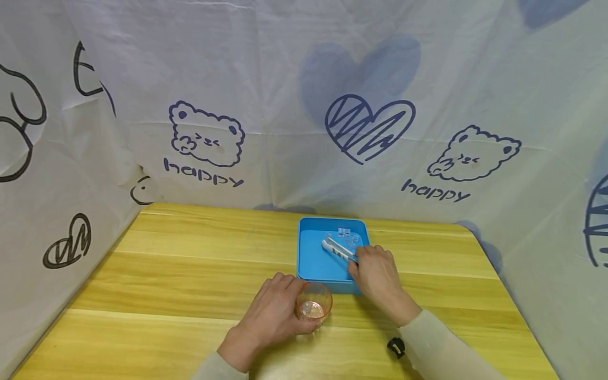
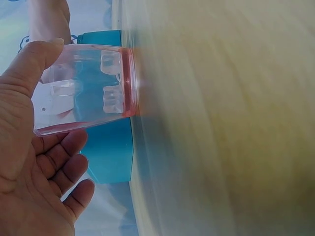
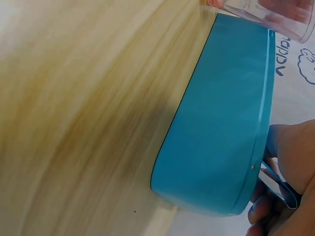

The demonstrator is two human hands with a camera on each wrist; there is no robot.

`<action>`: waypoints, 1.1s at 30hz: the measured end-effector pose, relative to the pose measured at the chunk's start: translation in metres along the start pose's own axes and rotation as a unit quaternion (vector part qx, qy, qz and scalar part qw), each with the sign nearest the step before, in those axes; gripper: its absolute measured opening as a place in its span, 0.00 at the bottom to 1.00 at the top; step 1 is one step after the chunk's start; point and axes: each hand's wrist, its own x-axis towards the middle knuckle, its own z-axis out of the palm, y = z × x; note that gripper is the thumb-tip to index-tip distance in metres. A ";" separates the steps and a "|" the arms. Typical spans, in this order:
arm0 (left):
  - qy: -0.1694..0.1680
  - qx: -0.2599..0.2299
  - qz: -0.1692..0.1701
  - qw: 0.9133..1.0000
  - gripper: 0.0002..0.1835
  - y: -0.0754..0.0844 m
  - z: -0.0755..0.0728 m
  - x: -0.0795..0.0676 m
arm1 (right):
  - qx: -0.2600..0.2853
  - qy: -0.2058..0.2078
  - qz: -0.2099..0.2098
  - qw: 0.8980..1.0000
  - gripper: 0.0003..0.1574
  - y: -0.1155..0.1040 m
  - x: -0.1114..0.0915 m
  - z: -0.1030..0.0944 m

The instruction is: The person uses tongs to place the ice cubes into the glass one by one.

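My left hand [image 1: 273, 311] holds a clear cup [image 2: 61, 115] with a pinkish-orange tint, thumb on one side and fingers on the other. The cup stands upright on the table, and clear cubes [image 2: 113, 98] lie at its bottom. Just behind it sits a square blue tray [image 1: 313, 266]. My right hand [image 1: 379, 274] reaches over the tray's right front corner and grips a pair of white and blue tongs [image 1: 338, 249]. The tongs' tips point to the far left, inside the tray, beside several clear cubes [image 1: 344, 232]. Whether the tips touch a cube I cannot tell.
A small black object [image 1: 396, 348] lies on the wood-patterned table [image 1: 199, 264] by my right sleeve. White cloth [image 1: 285, 105] printed with hearts and bears hangs behind the table and along its sides.
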 end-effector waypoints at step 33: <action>-0.003 -0.011 -0.002 1.000 0.36 0.000 0.000 0.000 | 0.056 0.032 -0.047 0.997 0.06 -0.008 -0.048 -0.071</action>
